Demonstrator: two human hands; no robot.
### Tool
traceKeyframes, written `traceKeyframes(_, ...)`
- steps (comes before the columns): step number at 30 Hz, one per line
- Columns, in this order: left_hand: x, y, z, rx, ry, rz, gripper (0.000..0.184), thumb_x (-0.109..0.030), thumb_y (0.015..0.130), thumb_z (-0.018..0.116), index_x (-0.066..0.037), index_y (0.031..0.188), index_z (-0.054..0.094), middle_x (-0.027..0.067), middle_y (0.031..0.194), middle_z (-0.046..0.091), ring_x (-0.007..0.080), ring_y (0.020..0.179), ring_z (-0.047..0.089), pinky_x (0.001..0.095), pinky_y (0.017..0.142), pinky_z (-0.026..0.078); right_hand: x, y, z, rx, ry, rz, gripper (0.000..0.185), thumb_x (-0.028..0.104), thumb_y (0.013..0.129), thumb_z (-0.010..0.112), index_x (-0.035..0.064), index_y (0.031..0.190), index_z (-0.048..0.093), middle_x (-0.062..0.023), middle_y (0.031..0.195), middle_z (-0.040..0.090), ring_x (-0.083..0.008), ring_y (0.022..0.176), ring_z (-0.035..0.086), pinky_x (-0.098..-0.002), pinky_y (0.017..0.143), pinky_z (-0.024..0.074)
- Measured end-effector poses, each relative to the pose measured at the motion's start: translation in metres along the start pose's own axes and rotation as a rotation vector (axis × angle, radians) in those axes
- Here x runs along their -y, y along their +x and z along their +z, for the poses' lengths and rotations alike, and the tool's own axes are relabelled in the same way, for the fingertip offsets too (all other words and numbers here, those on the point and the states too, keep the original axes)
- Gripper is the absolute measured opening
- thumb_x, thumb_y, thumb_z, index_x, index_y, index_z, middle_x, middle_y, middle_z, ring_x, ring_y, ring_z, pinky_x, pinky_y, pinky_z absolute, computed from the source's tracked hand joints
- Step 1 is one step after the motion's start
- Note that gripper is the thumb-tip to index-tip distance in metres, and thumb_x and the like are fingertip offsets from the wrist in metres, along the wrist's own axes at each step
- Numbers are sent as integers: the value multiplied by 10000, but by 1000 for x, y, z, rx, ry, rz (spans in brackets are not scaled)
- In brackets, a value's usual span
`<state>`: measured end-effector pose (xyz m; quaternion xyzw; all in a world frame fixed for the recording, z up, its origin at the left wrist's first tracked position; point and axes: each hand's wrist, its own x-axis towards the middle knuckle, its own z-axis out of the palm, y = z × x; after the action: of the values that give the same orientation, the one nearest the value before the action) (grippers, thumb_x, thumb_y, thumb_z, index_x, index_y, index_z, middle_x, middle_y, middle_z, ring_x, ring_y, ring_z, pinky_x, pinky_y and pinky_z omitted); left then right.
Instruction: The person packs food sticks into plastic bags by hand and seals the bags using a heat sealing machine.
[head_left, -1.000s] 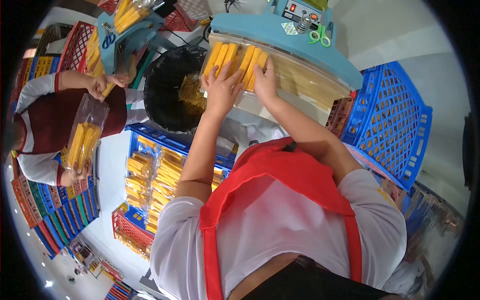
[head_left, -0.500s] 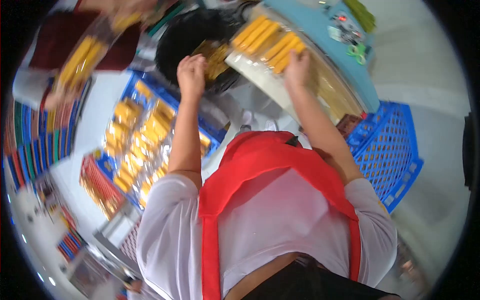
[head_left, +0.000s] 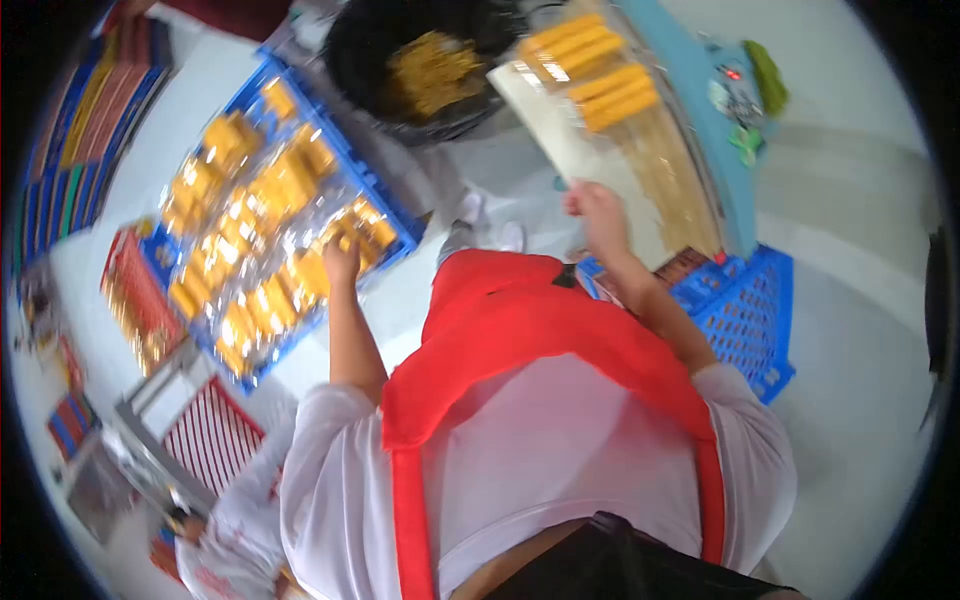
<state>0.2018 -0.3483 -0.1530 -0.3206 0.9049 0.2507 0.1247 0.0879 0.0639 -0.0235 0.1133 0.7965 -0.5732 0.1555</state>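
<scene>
My left hand is at the near right side of a blue crate, its fingers closed on the edge of a clear plastic pack of yellow pieces. Several similar clear packs fill the crate. My right hand, slightly blurred, has curled fingers with nothing visible in them. It is beside the edge of a pale board on the blue-sided bench. At the board's far end lies a clear pack of yellow sticks, in two groups, apart from both hands.
A black-lined bin with yellow scraps stands between crate and bench. A blue perforated basket is at right. Green scissors lie on the bench. A red basket stands at left; another person is lower left.
My left hand has moved from over the bin to the crate. My right hand has let go of the pack of yellow sticks and drawn back toward me. The view has shifted.
</scene>
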Motion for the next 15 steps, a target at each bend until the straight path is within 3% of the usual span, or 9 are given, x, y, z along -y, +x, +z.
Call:
traceKeyframes(1,10,-1,23,-111,153,-67,584,-351,682,623,-68,1165,458,223,1173,443,353,1068,433,388,907,352,17,-3,10,80,158,38,276,258,832,499,10,737,576,-21,651,553,-93,603,512,-229,579,420)
traceKeyframes(3,21,-10,41,-149,196,-283,737,-395,665,627,-84,1261,323,261,1188,399,397,1076,414,405,923,341,24,-5,23,166,140,14,236,218,825,512,-1,780,586,-14,670,554,-76,611,501,-227,580,418)
traceKeyframes(5,28,-10,41,139,186,-491,750,-420,661,619,-90,1264,320,257,1192,388,390,1075,420,420,896,363,24,-9,26,191,141,-21,230,209,823,516,-9,800,587,-13,675,552,-73,618,495,-225,580,414)
traceKeyframes(8,34,-7,50,107,167,-517,704,-458,665,600,-92,1224,378,229,1163,406,360,1030,459,424,853,393,10,-14,20,264,97,-33,224,193,820,521,-22,827,585,-11,681,547,-68,631,482,-223,581,406)
traceKeyframes(13,-26,-16,16,4,374,-441,562,-441,706,555,-60,1112,477,199,1097,444,335,945,497,409,811,420,1,-25,9,235,59,37,210,173,814,526,-29,833,581,-9,680,540,-64,636,465,-222,576,393)
traceKeyframes(15,-28,-8,16,-46,368,-395,513,-423,719,540,-46,1066,510,193,1076,455,328,919,506,403,802,426,2,-27,6,310,-50,106,207,165,817,530,-15,907,577,-30,774,570,-88,694,520,-221,643,430)
